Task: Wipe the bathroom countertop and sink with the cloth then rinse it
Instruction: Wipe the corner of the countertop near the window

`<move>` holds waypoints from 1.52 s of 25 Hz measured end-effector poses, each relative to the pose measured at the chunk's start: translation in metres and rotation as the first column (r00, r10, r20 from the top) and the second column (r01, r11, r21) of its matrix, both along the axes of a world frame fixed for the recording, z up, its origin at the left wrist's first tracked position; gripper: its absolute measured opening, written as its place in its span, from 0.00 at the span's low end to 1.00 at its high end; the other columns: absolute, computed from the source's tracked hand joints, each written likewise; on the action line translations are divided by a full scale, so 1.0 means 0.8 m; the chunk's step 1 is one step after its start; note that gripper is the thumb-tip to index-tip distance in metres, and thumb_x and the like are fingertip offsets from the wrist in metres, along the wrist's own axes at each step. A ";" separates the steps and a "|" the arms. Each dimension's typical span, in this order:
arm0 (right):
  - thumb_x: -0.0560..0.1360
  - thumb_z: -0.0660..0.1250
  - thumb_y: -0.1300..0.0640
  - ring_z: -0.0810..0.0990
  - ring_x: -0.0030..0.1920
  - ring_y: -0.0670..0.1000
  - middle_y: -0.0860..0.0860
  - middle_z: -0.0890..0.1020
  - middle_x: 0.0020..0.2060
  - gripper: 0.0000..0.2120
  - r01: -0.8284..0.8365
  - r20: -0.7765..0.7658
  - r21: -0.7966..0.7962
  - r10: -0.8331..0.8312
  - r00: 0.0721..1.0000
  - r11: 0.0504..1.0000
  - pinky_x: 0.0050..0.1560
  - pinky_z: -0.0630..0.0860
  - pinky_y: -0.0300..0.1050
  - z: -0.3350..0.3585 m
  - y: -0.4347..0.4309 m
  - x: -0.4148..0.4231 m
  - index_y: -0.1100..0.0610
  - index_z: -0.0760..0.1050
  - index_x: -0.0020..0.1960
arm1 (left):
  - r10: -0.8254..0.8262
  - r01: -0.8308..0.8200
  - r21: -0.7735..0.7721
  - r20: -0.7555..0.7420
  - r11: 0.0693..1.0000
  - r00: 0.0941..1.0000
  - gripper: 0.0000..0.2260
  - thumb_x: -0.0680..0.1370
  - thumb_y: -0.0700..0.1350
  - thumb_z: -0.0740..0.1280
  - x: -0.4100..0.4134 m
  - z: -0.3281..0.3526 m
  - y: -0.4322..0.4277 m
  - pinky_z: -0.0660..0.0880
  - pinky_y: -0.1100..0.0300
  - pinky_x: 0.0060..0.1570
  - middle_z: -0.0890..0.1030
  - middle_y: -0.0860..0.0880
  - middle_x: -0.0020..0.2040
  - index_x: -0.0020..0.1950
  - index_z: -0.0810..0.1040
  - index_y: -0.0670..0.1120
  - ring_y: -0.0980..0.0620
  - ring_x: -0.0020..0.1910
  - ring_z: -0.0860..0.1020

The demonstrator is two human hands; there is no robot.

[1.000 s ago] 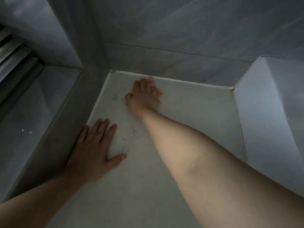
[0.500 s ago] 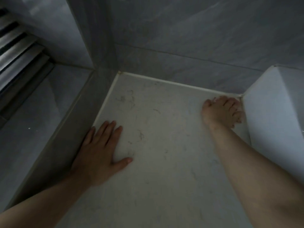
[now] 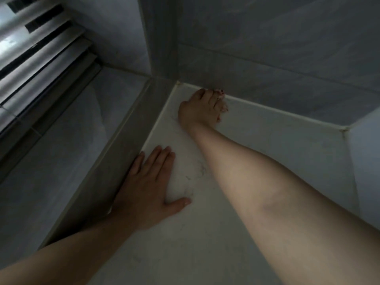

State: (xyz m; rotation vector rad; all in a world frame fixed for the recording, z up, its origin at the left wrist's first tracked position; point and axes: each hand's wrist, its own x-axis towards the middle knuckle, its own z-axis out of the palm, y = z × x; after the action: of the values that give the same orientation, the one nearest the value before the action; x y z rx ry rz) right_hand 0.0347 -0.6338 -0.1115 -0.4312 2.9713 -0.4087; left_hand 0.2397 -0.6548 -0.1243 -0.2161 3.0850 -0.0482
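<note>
Countertop (image 3: pixel 267 153) of pale stone meets grey walls (image 3: pixel 267 58); left hand (image 3: pixel 148 188) rests flat, fingers (image 3: pixel 155 160) released; right hand (image 3: pixel 199 110) curled, grasp unclear.

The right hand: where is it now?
Head view: the right hand rests in the far left corner of the countertop, at the grey wall, beyond the left hand.

White countertop (image 3: pixel 257 161), grey-veined wall tiles (image 3: pixel 277 48)

Left hand (image 3: pixel 148 188) on the countertop (image 3: pixel 277 157) at its left edge, right hand (image 3: pixel 202 108) behind it in the back corner.
</note>
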 end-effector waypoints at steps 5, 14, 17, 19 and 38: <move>0.79 0.52 0.56 0.50 0.75 0.62 0.63 0.55 0.75 0.27 -0.161 0.051 -0.079 0.165 0.985 0.984 0.73 0.47 0.52 0.007 -0.004 0.003 0.66 0.54 0.75 | 0.079 -0.065 0.106 -0.138 0.992 0.987 0.34 0.72 0.63 0.57 0.005 0.000 0.001 0.60 0.48 0.67 0.71 0.40 0.68 0.66 0.71 0.37 0.44 0.69 0.68; 0.80 0.52 0.49 0.45 0.77 0.53 0.53 0.52 0.77 0.29 -0.498 0.051 -0.090 0.503 0.863 0.863 0.74 0.43 0.50 0.005 0.006 0.042 0.59 0.50 0.77 | 0.132 -0.093 0.146 -0.282 0.985 0.950 0.24 0.75 0.51 0.56 0.009 -0.006 0.001 0.63 0.49 0.64 0.75 0.37 0.64 0.63 0.74 0.35 0.40 0.63 0.74; 0.81 0.49 0.46 0.46 0.77 0.50 0.47 0.54 0.77 0.24 -0.590 0.012 -0.035 0.591 0.807 0.806 0.73 0.42 0.54 0.003 0.035 0.061 0.49 0.54 0.77 | 0.129 -0.094 0.138 -0.279 0.986 0.951 0.24 0.75 0.50 0.55 0.008 -0.006 0.000 0.63 0.49 0.65 0.75 0.36 0.64 0.62 0.75 0.35 0.39 0.62 0.75; 0.82 0.48 0.46 0.47 0.77 0.49 0.45 0.55 0.77 0.22 -0.545 0.006 0.009 0.545 0.838 0.838 0.72 0.44 0.56 0.000 0.069 0.051 0.43 0.56 0.75 | 0.127 -0.091 0.134 -0.286 0.987 0.950 0.24 0.75 0.49 0.55 0.008 -0.006 0.000 0.63 0.50 0.64 0.75 0.36 0.63 0.62 0.75 0.34 0.39 0.62 0.75; 0.82 0.49 0.51 0.46 0.77 0.51 0.45 0.55 0.77 0.22 -0.543 0.077 -0.024 0.543 0.836 0.840 0.73 0.42 0.54 0.006 0.036 0.078 0.44 0.57 0.75 | 0.100 -0.042 0.159 -0.377 0.986 0.921 0.21 0.74 0.42 0.54 0.005 -0.011 -0.004 0.64 0.49 0.63 0.77 0.32 0.58 0.58 0.76 0.31 0.35 0.57 0.77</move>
State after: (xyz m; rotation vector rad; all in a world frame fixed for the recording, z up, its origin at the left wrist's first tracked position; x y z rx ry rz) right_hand 0.0967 -0.6047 -0.1067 -1.1847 2.6008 -0.3466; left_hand 0.2439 -0.6580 -0.1328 -0.3726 3.4448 0.2583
